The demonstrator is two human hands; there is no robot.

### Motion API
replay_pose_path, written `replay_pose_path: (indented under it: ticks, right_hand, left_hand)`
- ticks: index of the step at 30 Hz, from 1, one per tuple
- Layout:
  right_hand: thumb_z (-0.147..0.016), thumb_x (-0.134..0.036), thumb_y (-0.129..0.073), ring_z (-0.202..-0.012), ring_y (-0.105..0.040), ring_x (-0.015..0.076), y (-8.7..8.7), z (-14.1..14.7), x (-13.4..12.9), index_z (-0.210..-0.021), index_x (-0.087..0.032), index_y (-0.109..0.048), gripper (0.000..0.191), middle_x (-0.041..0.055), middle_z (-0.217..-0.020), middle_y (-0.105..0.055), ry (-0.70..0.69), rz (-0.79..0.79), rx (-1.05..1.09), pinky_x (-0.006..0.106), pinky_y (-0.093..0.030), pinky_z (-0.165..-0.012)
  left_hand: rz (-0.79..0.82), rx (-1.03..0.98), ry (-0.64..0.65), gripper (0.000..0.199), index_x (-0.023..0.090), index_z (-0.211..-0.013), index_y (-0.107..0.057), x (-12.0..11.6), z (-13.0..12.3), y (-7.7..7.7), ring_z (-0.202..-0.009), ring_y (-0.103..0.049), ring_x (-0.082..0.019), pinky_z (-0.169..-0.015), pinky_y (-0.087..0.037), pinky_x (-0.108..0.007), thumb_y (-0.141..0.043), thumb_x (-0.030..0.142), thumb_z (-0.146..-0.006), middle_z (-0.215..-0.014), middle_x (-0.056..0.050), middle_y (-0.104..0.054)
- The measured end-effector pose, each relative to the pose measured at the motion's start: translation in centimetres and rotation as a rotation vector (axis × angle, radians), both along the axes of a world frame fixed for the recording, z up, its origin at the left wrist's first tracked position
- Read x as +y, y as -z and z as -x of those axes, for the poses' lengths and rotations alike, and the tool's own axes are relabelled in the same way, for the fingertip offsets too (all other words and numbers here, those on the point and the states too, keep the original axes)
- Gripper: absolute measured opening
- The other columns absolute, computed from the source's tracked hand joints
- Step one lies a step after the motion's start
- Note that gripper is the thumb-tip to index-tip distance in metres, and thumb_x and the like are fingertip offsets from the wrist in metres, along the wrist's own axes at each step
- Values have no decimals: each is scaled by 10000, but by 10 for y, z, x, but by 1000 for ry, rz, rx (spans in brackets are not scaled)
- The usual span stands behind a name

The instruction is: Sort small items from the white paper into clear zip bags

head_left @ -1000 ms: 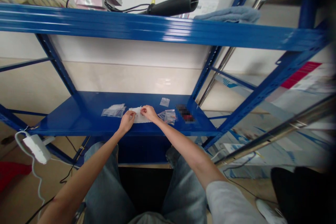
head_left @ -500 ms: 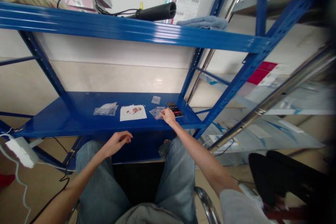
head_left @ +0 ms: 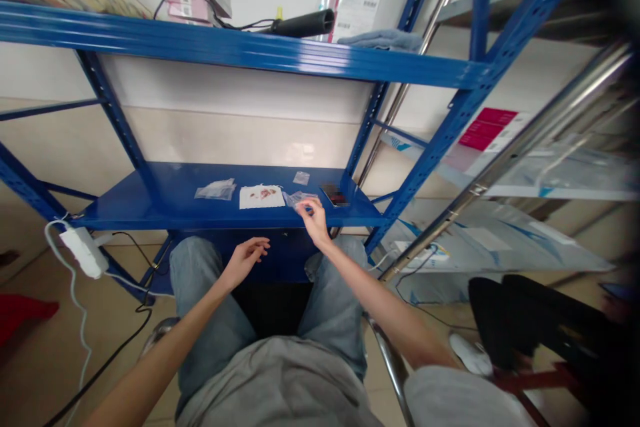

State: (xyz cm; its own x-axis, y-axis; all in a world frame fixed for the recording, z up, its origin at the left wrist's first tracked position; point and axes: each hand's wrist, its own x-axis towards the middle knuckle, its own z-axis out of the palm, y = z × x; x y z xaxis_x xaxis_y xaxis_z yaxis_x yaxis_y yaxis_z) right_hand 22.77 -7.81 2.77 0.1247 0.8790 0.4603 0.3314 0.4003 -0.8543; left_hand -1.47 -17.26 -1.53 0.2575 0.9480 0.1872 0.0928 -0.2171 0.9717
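My right hand (head_left: 314,219) is over the front part of the blue shelf board (head_left: 165,203), thumb and fingers pinched together. What the pinch holds, if anything, is too small to make out. Just behind those fingertips lie small clear zip bags (head_left: 294,198), partly covered by the hand. My left hand (head_left: 247,259) hovers above my lap in front of the board, fingers loosely bent and apart, with nothing seen in it. Between the bags and a stack of clear bags (head_left: 217,189) lies a white cloth (head_left: 245,199) bearing small reddish pieces.
A single small bag (head_left: 301,177) lies farther back, and a dark phone-like rectangle (head_left: 334,194) to the right. The upper blue beam (head_left: 225,43) crosses above my hands. A white power strip (head_left: 84,252) hangs at left. Dark-clothed legs (head_left: 500,320) show at right.
My right hand has drawn back from the bags toward the shelf's front edge, with its fingers raised. My left hand stays in front of the board. The camera view has shifted.
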Motion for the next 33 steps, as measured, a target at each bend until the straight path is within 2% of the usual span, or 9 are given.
replay_pose_path:
  ticks: [4,8,12,14,17,19,21,25,33]
  right_hand:
    - [-823,-429,-665,-902,-700,218,36,29,-87,-902,-224,-634,222,50,-934,-731,-350,299,481,315,-542,-777]
    - [-752,-428,-726,-761,-708,192,60,34,-130,-861,-215,-608,266,42,-839,-728,-419,549,614,280,-530,-657]
    - [-777,-386,-686,-653,-675,173,73,36,-124,-854,-211,-611,205,27,-744,-706,-398,661,548,261,-496,-571]
    - [-823,-349,-614,-682,-675,182,76,37,-115,-890,-216,-615,149,35,-773,-708,-283,635,484,280,-517,-601]
    - [-858,-322,-557,-863,-668,200,77,35,-106,-958,-219,-637,164,68,-945,-704,-22,412,246,312,-538,-743]
    - [-865,-348,-570,-949,-641,209,75,34,-107,-952,-216,-660,181,83,-1028,-684,38,245,84,302,-520,-785]
    - [-868,-390,-591,-920,-636,210,72,36,-113,-905,-209,-678,204,80,-1002,-685,-51,179,17,289,-503,-751]
    - [-855,-420,-651,-769,-630,184,70,46,-129,-827,-192,-695,234,33,-802,-692,-340,208,62,291,-478,-735]
    - [-817,-394,-693,-668,-601,151,80,45,-121,-806,-198,-635,205,-4,-727,-658,-447,329,205,265,-463,-661]
  left_hand:
    - [-19,-55,-115,435,172,-1201,-661,-18,-9,-2,-903,-690,-207,-665,-546,-274,-643,456,-872,-1072,-111,-724]
    - [34,-107,-77,345,146,-937,-719,-35,-16,4,-720,-665,-176,-584,-513,-260,-681,474,-835,-792,-61,-716]
    - [183,-137,-63,355,147,-854,-705,-38,-21,18,-690,-660,-169,-585,-502,-265,-715,495,-782,-775,-65,-715]
    - [248,-162,-78,359,147,-851,-699,-32,-21,24,-695,-666,-170,-590,-500,-266,-711,498,-772,-784,-74,-718]
    - [286,-192,-110,346,142,-817,-691,-21,-20,27,-672,-659,-165,-585,-488,-260,-720,481,-753,-743,-74,-709]
    - [281,-199,-118,334,139,-803,-690,-18,-18,27,-651,-647,-156,-586,-479,-256,-735,464,-741,-720,-68,-703]
    - [276,-202,-111,324,136,-790,-692,-19,-17,26,-633,-634,-147,-597,-476,-256,-749,450,-731,-698,-59,-697]
    - [211,-183,-36,324,132,-800,-705,-30,-18,26,-630,-623,-143,-590,-454,-248,-750,449,-749,-678,-48,-691]
    - [161,-59,63,345,135,-766,-682,-29,-25,32,-569,-581,-130,-556,-422,-243,-763,470,-748,-649,-38,-672]
